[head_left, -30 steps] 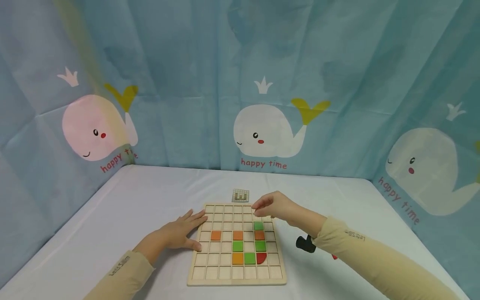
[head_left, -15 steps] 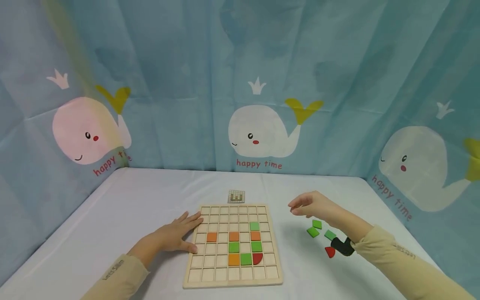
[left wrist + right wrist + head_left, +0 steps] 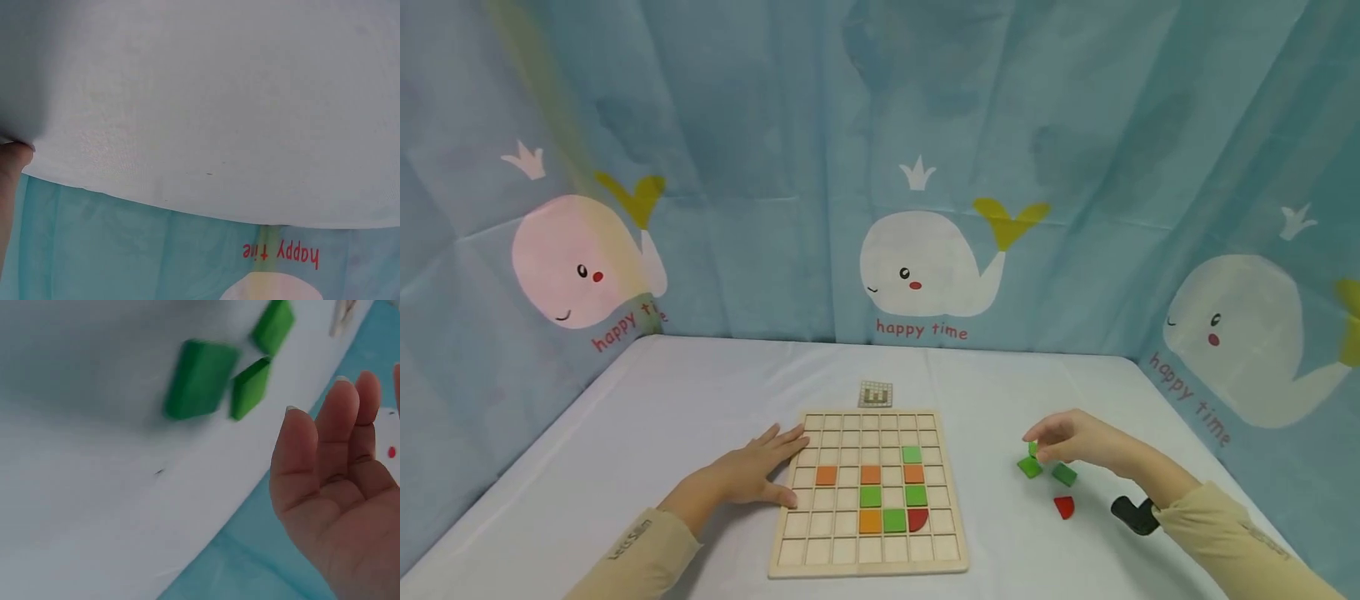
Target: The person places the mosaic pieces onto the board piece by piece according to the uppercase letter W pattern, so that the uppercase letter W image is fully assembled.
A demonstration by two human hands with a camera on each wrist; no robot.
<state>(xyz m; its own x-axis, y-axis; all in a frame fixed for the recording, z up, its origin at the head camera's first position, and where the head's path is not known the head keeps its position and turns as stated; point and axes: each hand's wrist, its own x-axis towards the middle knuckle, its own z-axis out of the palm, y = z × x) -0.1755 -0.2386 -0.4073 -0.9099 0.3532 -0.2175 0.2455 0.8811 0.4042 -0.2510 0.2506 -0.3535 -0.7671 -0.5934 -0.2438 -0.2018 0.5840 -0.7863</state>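
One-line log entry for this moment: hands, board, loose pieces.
left hand: at left edge of board | right hand: near loose green tiles, nothing held | board: partly filled | loose red piece: off board

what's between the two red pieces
In the head view, one empty cell of the wooden board, its right rim, then bare white cloth up to the loose red piece.

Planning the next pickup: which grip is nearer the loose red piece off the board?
Right. The right grip is just beyond the loose red piece; the left grip is across the board, on its left edge.
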